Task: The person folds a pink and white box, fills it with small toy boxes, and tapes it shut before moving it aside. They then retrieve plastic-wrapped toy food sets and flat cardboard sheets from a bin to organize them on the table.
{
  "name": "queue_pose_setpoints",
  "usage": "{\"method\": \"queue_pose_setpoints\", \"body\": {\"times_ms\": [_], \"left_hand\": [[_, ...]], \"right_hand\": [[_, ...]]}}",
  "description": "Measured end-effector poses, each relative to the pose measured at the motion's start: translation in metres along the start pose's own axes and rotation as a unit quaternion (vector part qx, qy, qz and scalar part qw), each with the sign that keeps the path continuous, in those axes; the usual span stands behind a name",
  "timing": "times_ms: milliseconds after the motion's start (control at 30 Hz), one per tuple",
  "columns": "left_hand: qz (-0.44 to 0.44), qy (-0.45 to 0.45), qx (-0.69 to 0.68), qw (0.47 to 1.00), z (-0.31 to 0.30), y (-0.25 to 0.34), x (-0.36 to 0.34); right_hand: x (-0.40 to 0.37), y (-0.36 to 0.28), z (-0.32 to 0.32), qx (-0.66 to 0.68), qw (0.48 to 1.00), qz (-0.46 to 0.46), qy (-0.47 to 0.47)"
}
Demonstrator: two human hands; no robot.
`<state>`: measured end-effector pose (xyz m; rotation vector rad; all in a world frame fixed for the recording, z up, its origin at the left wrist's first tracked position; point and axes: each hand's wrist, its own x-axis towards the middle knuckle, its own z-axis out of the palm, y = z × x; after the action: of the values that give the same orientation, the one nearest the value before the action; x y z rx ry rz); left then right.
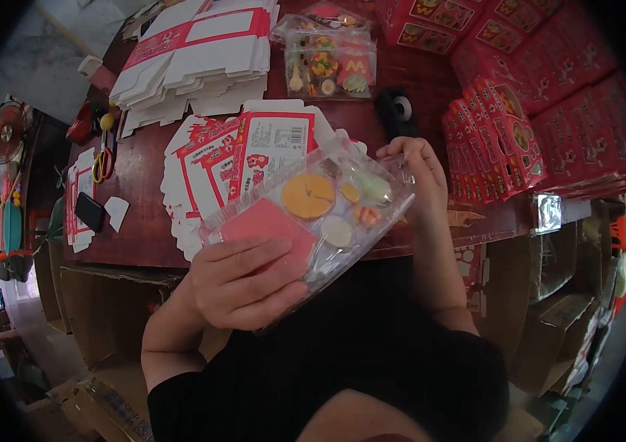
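Note:
My left hand (250, 280) grips the lower left end of a clear plastic bag (372, 236), its fingers spread across the front. Inside the bag lie toy food pieces: an orange-yellow round piece (308, 196), a pink-red panel (265, 230), a whitish disc (336, 231) and a pale green piece (375, 186). At the bag's upper right corner, my right hand (417, 166) has its fingers curled in a pinch on the clear film. The bag is tilted above the table's front edge. Flat printed boxes (276, 144) lie fanned out just behind it.
A black tape dispenser (395, 110) stands behind my right hand. Filled bags (331, 62) lie at the back. White-and-red cartons (213, 55) are stacked back left, red printed boxes (493, 144) at right. Scissors (104, 162) and a black phone (90, 211) lie on the left.

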<state>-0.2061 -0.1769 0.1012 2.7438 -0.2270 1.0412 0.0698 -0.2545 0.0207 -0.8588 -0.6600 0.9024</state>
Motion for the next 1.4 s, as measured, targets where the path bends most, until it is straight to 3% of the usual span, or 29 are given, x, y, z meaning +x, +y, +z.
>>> {"method": "queue_pose_setpoints", "body": {"times_ms": [67,100,200,233,333,367,433,467,600,700,733,967,1033,1133,1200,1300,1400], "left_hand": [[-0.023,0.019,-0.064,0.998,-0.011,-0.008,-0.008],[-0.006,0.086,-0.151,0.985,-0.001,-0.020,-0.015],[-0.103,0.183,-0.330,0.920,0.006,-0.025,-0.028],[-0.134,0.226,-0.372,0.890,0.013,-0.025,-0.033],[-0.287,0.234,-0.358,0.857,0.012,-0.024,-0.048],[-0.350,0.288,-0.360,0.815,0.016,-0.020,-0.045],[-0.411,0.309,-0.390,0.764,0.020,-0.024,-0.053],[-0.440,0.318,-0.403,0.736,0.023,-0.027,-0.058],[-0.517,0.332,-0.492,0.617,0.032,-0.032,-0.058],[-0.551,0.354,-0.477,0.587,0.034,-0.038,-0.059],[-0.557,0.366,-0.470,0.579,0.034,-0.040,-0.063],[-0.577,0.330,-0.404,0.629,0.021,-0.046,-0.073],[-0.582,0.322,-0.389,0.637,0.018,-0.047,-0.074],[-0.584,0.331,-0.406,0.620,0.017,-0.049,-0.079],[-0.571,0.336,-0.426,0.616,0.018,-0.050,-0.084],[-0.554,0.351,-0.465,0.595,0.022,-0.050,-0.086],[-0.550,0.356,-0.494,0.572,0.029,-0.051,-0.089]], "right_hand": [[-0.001,-0.011,0.001,0.134,0.988,0.010,-0.073],[0.002,-0.012,-0.003,0.142,0.983,0.004,-0.118],[0.004,-0.008,0.000,0.053,0.965,0.023,-0.255],[0.002,-0.007,-0.003,0.081,0.936,0.072,-0.334],[0.011,0.024,-0.014,0.194,0.839,0.102,-0.499],[0.006,0.029,-0.015,0.204,0.865,0.137,-0.438],[-0.006,0.034,-0.013,0.240,0.903,0.164,-0.315],[-0.004,0.032,-0.009,0.174,0.923,0.211,-0.270],[-0.012,0.038,0.006,0.148,0.959,0.180,-0.163],[-0.007,0.044,0.016,0.070,0.986,0.147,-0.041],[-0.003,0.043,0.023,0.075,0.991,0.102,0.042],[0.004,0.025,0.010,-0.177,0.984,0.004,0.004],[0.005,0.021,0.011,-0.277,0.960,-0.039,0.003],[0.002,0.000,0.020,-0.446,0.864,-0.229,-0.046],[0.002,-0.004,0.023,-0.333,0.916,-0.216,0.052],[0.016,-0.002,0.004,-0.160,0.969,-0.153,0.105],[0.022,0.016,-0.014,-0.122,0.990,0.061,0.032]]}}
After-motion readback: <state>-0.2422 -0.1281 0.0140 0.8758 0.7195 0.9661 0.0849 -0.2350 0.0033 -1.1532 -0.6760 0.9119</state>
